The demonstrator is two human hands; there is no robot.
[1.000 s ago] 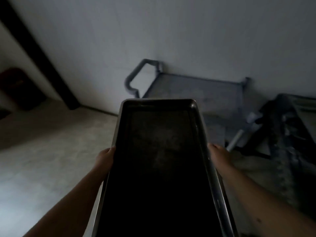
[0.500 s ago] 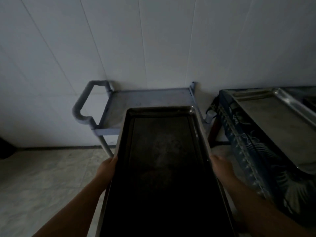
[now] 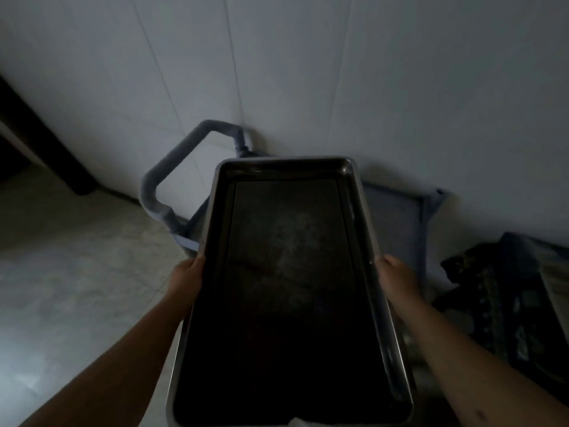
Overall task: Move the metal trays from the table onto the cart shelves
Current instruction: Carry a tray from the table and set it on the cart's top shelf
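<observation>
You hold one metal tray [image 3: 292,272] lengthwise out in front of you, its near short end low at the bottom of the view and its far short end raised over the cart [image 3: 397,217]. The tray is dark inside, with a duller, scuffed patch on its floor, and its raised rim catches a little light along both long sides.

Your left hand [image 3: 187,277] clamps the tray's left long rim about halfway along, thumb on top of the rim and the other fingers hidden beneath it. Your right hand [image 3: 397,277] grips the right long rim at the matching spot, thumb also on top, fingers out of sight below. Both forearms reach in from the lower corners.

Beyond the tray, the cart's blue-grey top shelf shows to the right of the tray's far end, and the cart's looped handle [image 3: 175,177] juts out to the left. The cart stands against a pale panelled wall [image 3: 308,72]. To the right, a dark patterned cloth [image 3: 508,288] hangs there, too dim to make out more. A pale tiled floor [image 3: 67,266] lies to the left.
</observation>
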